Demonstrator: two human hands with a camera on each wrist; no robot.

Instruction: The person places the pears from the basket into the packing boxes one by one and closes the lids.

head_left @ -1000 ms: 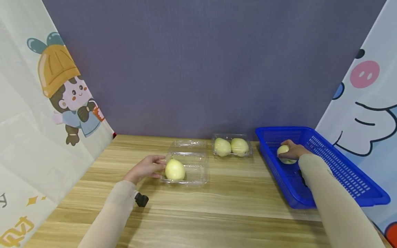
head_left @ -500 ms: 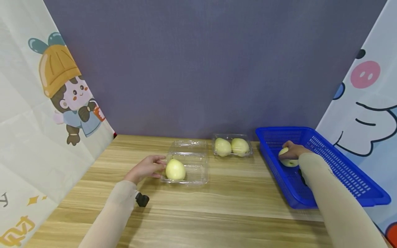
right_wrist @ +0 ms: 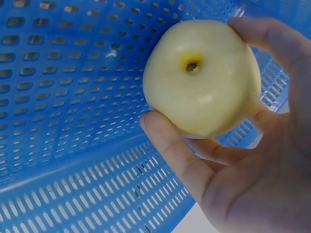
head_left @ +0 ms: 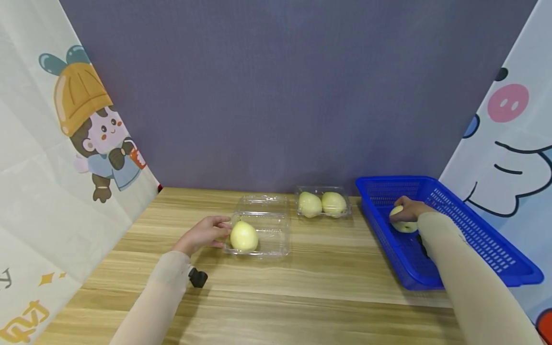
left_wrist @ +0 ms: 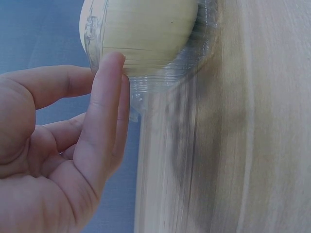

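Note:
In the head view, my left hand rests beside an opened clear plastic clamshell box, fingertips touching its left side. A pale yellow pear sits in the box's left half. The left wrist view shows fairly straight fingers against the clear wall, with part of the pear behind it. My right hand is inside the blue plastic basket. It grips another pear between thumb and fingers; the right wrist view shows the pear's dimpled end facing the camera.
A second clear box holding two pears stands at the back, left of the basket. A dark grey-blue panel rises behind the wooden table. Printed cloths hang at both sides.
My right hand has shifted slightly right inside the basket, and the pear in it has moved and turned a little. The left hand and its box stay nearly the same.

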